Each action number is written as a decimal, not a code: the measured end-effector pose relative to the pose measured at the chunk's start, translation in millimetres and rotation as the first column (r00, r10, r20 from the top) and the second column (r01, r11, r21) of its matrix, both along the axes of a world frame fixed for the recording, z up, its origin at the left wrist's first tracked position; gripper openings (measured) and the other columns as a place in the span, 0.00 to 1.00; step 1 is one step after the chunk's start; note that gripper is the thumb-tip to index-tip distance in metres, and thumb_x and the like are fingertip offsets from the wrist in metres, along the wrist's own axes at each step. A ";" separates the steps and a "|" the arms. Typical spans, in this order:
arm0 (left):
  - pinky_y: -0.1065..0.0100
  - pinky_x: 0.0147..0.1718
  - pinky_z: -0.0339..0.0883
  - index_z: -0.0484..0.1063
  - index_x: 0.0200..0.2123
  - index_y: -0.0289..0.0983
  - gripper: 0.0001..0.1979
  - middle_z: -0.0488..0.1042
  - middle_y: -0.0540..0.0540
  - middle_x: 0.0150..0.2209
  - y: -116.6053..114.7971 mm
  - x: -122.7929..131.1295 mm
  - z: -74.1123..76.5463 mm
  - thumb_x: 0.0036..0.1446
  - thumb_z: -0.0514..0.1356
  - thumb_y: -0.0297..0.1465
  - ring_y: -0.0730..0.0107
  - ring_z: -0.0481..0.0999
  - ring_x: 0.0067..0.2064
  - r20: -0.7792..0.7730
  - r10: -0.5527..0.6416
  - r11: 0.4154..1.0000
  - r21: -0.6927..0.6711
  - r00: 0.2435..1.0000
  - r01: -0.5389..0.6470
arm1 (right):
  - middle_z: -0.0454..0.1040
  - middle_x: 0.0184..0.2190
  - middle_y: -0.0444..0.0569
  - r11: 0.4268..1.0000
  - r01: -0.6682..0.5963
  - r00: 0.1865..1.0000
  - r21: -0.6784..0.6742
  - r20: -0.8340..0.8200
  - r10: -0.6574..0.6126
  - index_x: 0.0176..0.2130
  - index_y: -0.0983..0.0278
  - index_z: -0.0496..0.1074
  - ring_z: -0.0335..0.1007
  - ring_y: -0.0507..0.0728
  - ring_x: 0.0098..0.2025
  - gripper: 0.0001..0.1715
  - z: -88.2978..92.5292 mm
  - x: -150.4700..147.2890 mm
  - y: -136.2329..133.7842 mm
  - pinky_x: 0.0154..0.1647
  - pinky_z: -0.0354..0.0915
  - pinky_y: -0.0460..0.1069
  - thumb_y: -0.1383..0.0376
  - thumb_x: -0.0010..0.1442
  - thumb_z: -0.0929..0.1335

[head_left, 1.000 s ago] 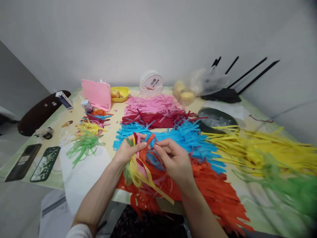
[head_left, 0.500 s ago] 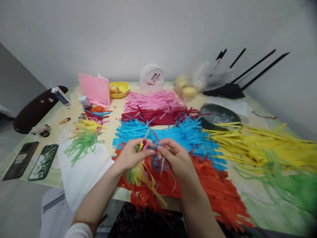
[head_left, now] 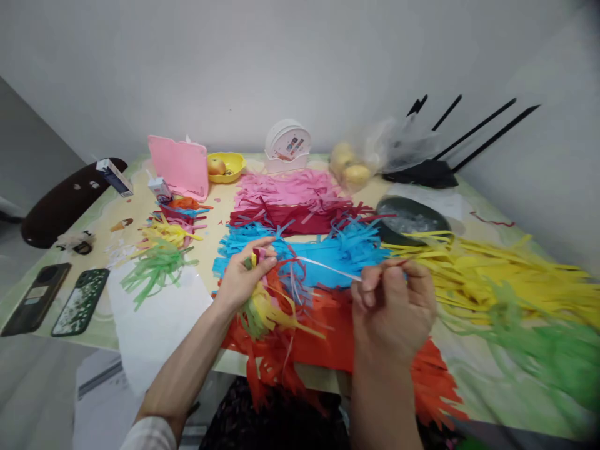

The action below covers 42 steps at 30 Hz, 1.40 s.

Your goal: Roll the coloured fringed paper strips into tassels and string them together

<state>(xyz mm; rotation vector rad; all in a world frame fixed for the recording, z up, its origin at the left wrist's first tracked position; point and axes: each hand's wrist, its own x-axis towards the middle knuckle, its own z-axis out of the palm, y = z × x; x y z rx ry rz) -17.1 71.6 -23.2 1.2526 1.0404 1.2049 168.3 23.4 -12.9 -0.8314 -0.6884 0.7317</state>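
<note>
My left hand (head_left: 246, 275) pinches a bundle of coloured tissue tassels (head_left: 265, 312), with green, yellow, pink and red strips hanging below the fingers. A thin white ribbon (head_left: 328, 267) runs taut from the bundle to my right hand (head_left: 394, 300), whose fingers are closed on it. Both hands are above fringed tissue paper: an orange-red layer (head_left: 328, 325) nearest me, a blue layer (head_left: 328, 256) behind it, then dark red (head_left: 290, 219) and pink (head_left: 290, 187) ones.
Yellow fringed paper (head_left: 510, 275) and green strips (head_left: 539, 337) spread on the right beside a dark bowl (head_left: 412, 219). Finished-looking tassels (head_left: 159, 262) lie left, near two phones (head_left: 35, 300). A pink tablet case (head_left: 180, 165), yellow fruit bowl (head_left: 229, 169) and bagged fruit (head_left: 354, 172) stand at the back.
My right hand has moved right, away from the left, drawing the white ribbon out straight. The left hand has shifted slightly left and up with the tassels.
</note>
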 end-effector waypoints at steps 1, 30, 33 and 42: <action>0.61 0.53 0.66 0.79 0.31 0.34 0.12 0.79 0.40 0.47 0.4 -0.9 0.6 0.50 0.69 0.38 0.56 0.76 0.51 0.011 0.036 0.999 -0.005 0.999 -0.036 | 0.70 0.22 0.40 0.998 -0.020 0.988 -0.052 0.152 0.028 0.34 0.59 0.74 0.57 0.47 0.18 0.02 0.2 -0.6 -2.9 0.16 0.52 0.42 0.65 0.58 0.72; 0.61 0.48 0.69 0.81 0.34 0.37 0.10 0.82 0.44 0.38 -1.9 -2.4 2.6 0.50 0.69 0.37 0.58 0.79 0.44 -0.075 0.038 0.999 0.029 0.996 -0.036 | 0.59 0.15 0.38 0.911 -0.155 0.643 -0.382 0.661 0.387 0.33 0.64 0.77 0.51 0.48 0.18 0.13 -0.9 -21.8 5.1 0.20 0.51 0.45 0.59 0.61 0.67; 0.63 0.43 0.70 0.82 0.35 0.37 0.10 0.82 0.45 0.37 -3.6 -2.1 3.4 0.51 0.68 0.36 0.60 0.79 0.41 -0.120 0.014 0.998 0.059 0.993 -0.007 | 0.58 0.15 0.37 0.899 -0.173 0.667 -0.402 0.624 0.407 0.32 0.64 0.75 0.51 0.48 0.18 0.12 -0.8 -23.7 5.4 0.20 0.50 0.45 0.59 0.61 0.67; 0.65 0.40 0.70 0.82 0.31 0.39 0.05 0.83 0.44 0.34 -5.7 -2.2 3.1 0.52 0.68 0.33 0.62 0.80 0.37 -0.283 0.007 0.962 0.262 0.959 0.070 | 0.74 0.20 0.38 0.729 -0.495 0.680 -0.472 0.312 0.664 0.61 0.66 0.63 0.64 0.49 0.18 0.34 -3.5 -17.9 15.0 0.20 0.62 0.44 0.57 0.59 0.70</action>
